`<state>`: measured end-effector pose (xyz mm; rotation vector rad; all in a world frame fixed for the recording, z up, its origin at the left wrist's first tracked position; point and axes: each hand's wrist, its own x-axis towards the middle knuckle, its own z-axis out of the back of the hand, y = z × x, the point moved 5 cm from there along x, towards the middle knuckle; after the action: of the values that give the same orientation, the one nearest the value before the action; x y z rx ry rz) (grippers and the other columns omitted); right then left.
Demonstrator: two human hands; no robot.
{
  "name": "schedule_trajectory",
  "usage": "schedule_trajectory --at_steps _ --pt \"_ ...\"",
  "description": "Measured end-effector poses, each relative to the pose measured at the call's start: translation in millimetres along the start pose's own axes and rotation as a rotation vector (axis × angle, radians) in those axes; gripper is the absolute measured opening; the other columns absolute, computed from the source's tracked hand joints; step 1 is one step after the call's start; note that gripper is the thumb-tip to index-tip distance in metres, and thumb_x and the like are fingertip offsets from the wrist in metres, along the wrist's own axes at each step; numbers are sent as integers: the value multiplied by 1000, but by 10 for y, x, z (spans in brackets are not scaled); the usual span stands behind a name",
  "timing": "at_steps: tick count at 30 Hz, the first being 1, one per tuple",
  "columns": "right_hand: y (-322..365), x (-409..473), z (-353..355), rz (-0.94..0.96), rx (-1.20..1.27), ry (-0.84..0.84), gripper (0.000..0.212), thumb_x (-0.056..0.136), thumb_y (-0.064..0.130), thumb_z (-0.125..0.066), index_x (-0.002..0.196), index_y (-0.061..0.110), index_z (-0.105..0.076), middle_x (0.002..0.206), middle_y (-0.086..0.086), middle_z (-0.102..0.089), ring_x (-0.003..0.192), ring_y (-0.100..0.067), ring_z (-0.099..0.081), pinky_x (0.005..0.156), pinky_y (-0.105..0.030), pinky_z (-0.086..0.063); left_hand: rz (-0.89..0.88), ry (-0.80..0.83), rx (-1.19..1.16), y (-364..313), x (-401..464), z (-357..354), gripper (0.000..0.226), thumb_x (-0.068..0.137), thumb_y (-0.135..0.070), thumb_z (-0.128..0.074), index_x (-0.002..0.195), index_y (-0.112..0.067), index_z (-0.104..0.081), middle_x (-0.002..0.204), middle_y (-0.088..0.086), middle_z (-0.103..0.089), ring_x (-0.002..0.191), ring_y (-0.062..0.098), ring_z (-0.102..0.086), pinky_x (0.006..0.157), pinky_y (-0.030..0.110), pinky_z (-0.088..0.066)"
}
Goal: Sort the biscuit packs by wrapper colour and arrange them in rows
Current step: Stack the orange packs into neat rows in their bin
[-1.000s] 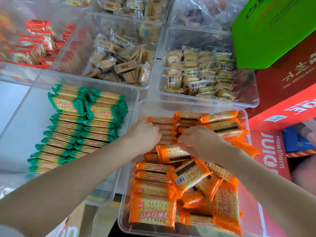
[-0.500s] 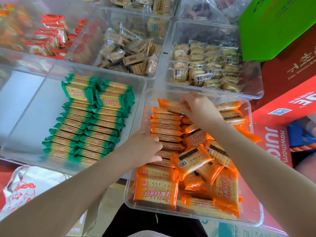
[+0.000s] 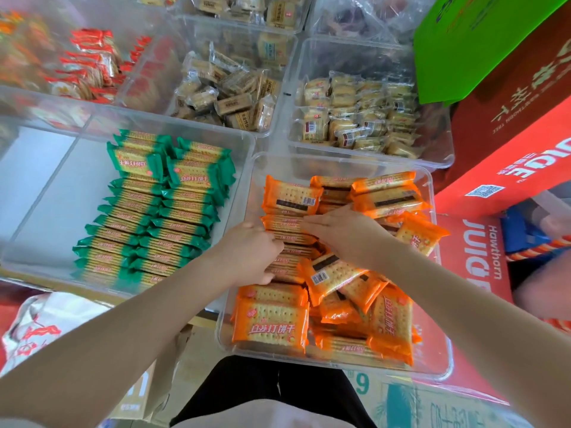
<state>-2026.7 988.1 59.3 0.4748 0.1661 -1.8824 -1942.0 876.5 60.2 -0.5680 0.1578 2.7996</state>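
Observation:
Orange biscuit packs fill a clear bin [image 3: 340,163] in front of me. Its left side holds a row of packs on edge [image 3: 282,225], with one pack [image 3: 290,196] lying flat at the far end and another [image 3: 272,325] flat at the near end. Loose orange packs [image 3: 364,304] are heaped on the right side. My left hand [image 3: 250,251] curls round the left ends of the row. My right hand [image 3: 336,233] lies on top of the row with straight fingers pointing left. Green packs [image 3: 154,223] stand in two rows in the clear bin [image 3: 55,193] to the left.
Behind are clear bins of beige packs [image 3: 228,94], pale packs [image 3: 361,118] and red-wrapped packs [image 3: 86,66]. A red juice carton [image 3: 509,168] and a green box [image 3: 482,38] stand at the right. Cardboard boxes [image 3: 432,403] lie below the bins.
My right hand has come back from the far end of the orange bin onto the middle of the row. An orange pack now lies flat at the row's far end. My left hand stays at the row.

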Motion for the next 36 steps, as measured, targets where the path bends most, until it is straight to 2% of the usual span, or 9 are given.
schedule_trajectory --at_steps 3,12,15,19,21,25,30,34,36 --pt "89 73 -131 78 -140 88 64 97 12 -37 150 25 -3 158 8 1 145 -13 -2 115 -34 -11 -9 -58 42 -29 -20 21 40 90 -44 -46 117 -15 -52 114 2 -57 109 22 -50 93 33 -35" --pt "163 244 -140 158 -271 91 58 98 15 -35 149 27 -11 158 7 -6 142 -15 -19 105 -34 -22 -19 -44 34 -5 -56 -96 44 94 -43 -43 124 -11 -48 116 5 -57 107 24 -52 98 35 -35" --pt "141 265 -109 164 -211 72 63 97 10 -38 149 29 -10 157 9 -6 143 -13 -12 109 -35 -18 -24 -56 38 15 -71 -119 44 85 -47 -57 111 -11 -60 100 3 -63 91 22 -59 88 34 -44" --pt "191 321 -183 189 -176 131 65 96 4 -35 150 29 -7 157 10 5 145 -12 -5 108 -34 -22 -41 -118 61 70 -85 -165 47 57 -53 -80 83 -15 -71 71 -2 -64 61 16 -60 67 28 -51" --pt "177 354 -203 175 -153 149 66 96 3 -35 150 31 -7 157 13 4 144 -11 -5 105 -34 -25 -41 -107 72 47 -86 -142 49 61 -53 -77 90 -14 -71 77 -2 -65 66 16 -62 72 29 -50" --pt "158 407 -137 161 -39 163 64 94 1 -36 147 33 -22 156 15 -9 142 -11 -17 105 -37 -35 -34 -56 49 13 -49 -138 46 89 -42 -52 125 -13 -48 117 2 -55 102 20 -56 97 32 -32" --pt "-10 63 171 15 389 18 48 89 -3 -36 122 24 -58 131 5 -55 121 -14 -50 99 -36 -43 -5 17 28 23 -26 -70 37 91 -38 -45 120 -15 -47 115 0 -55 104 19 -52 95 31 -33" --pt "-70 -321 89 25 224 200 54 84 8 -51 134 30 -45 132 9 -50 123 -14 -46 102 -33 -39 32 -53 -83 102 -33 112 41 85 -39 -49 121 -19 -50 112 -3 -57 102 16 -53 76 26 -40" --pt "-49 -353 9 27 43 160 64 85 25 -61 142 28 -31 141 8 -41 129 -15 -38 109 -29 -27 38 -101 -115 165 -22 208 43 84 -40 -50 123 -21 -49 116 -5 -55 106 14 -52 79 26 -44"
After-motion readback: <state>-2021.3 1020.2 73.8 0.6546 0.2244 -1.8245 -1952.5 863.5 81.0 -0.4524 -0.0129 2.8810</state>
